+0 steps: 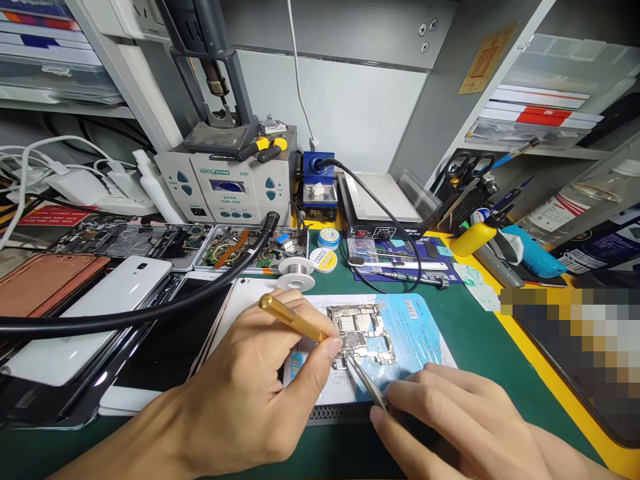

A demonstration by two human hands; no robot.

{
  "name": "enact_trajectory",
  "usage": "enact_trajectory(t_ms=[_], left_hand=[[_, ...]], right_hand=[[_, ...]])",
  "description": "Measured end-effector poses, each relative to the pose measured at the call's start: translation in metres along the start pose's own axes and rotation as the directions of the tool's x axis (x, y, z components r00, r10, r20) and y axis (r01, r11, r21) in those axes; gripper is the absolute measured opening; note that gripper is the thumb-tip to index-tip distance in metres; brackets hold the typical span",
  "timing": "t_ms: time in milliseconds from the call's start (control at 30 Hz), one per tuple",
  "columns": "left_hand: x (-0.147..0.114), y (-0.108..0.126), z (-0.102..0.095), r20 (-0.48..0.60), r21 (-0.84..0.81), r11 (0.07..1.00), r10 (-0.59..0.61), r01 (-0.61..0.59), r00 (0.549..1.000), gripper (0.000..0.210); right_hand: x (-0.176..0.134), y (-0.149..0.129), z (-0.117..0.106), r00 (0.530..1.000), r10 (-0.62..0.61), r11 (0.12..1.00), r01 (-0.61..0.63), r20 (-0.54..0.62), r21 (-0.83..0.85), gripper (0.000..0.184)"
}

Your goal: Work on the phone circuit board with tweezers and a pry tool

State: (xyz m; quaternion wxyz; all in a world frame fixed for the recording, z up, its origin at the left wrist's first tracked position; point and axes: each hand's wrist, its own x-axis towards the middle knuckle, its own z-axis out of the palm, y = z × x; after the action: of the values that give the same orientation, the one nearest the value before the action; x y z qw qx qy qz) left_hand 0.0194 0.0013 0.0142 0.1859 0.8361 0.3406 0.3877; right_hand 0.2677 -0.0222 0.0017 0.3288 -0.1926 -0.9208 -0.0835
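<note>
A phone circuit board (356,339) lies on a blue and white printed card (417,320) in front of me. My left hand (270,373) is closed round a slim gold-coloured metal handle (293,318), whose lower end points down at the board; its tip is hidden by my fingers. From the lower right, my right hand (450,413) pinches a pair of metal tweezers (369,385). The tweezer points are at the board's lower edge, close beside my left thumb. Whether they touch the board I cannot tell.
Several phones, one with a white back (100,320), lie left, crossed by a thick black hose (200,307). Behind stand a hot-air station (227,187), a solder spool (296,275) and a tray of boards (235,250). A yellow bottle (473,238) lies right.
</note>
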Motion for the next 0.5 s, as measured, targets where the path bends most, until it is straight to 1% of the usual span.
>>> enact_trajectory(t_ms=[133,200,267,300,333,367,400,433,500], left_hand=[[0.0,0.0,0.0,0.002,-0.01,1.0,0.002,-0.002,1.0,0.013],[0.0,-0.001,0.0,-0.004,-0.007,1.0,0.009,-0.009,1.0,0.013],[0.0,-0.001,0.0,-0.001,-0.003,1.0,0.011,-0.011,1.0,0.012],[0.0,-0.001,0.001,0.0,-0.003,1.0,0.012,-0.012,1.0,0.012],[0.0,-0.001,0.0,0.0,-0.005,1.0,0.012,-0.012,1.0,0.012],[0.0,-0.001,0.0,0.001,-0.007,1.0,0.01,-0.01,1.0,0.011],[0.0,-0.001,0.0,0.001,-0.007,1.0,0.009,-0.009,1.0,0.011],[0.0,-0.001,0.0,0.0,-0.005,1.0,0.008,-0.008,1.0,0.011],[0.0,0.0,0.0,-0.002,-0.004,1.0,0.007,-0.007,1.0,0.012]], right_hand=[[-0.001,-0.001,0.003,0.999,0.016,1.0,-0.016,-0.03,-0.018,0.025],[-0.003,-0.005,0.005,0.999,-0.014,1.0,0.014,-0.032,-0.019,0.026],[-0.006,-0.013,0.007,1.0,-0.004,1.0,0.004,-0.011,-0.013,0.029],[-0.007,-0.018,0.007,0.999,0.046,0.999,-0.046,-0.021,-0.012,0.03],[-0.009,-0.023,0.008,0.962,0.272,0.961,-0.271,0.013,-0.057,0.03],[-0.01,-0.027,0.009,0.954,0.3,0.953,-0.3,-0.006,-0.049,0.028],[-0.01,-0.03,0.01,0.961,0.274,0.961,-0.274,0.025,-0.028,0.026],[-0.01,-0.032,0.011,0.96,0.279,0.96,-0.278,0.029,-0.024,0.026],[-0.01,-0.033,0.013,0.973,0.229,0.973,-0.229,0.029,0.002,0.024]])
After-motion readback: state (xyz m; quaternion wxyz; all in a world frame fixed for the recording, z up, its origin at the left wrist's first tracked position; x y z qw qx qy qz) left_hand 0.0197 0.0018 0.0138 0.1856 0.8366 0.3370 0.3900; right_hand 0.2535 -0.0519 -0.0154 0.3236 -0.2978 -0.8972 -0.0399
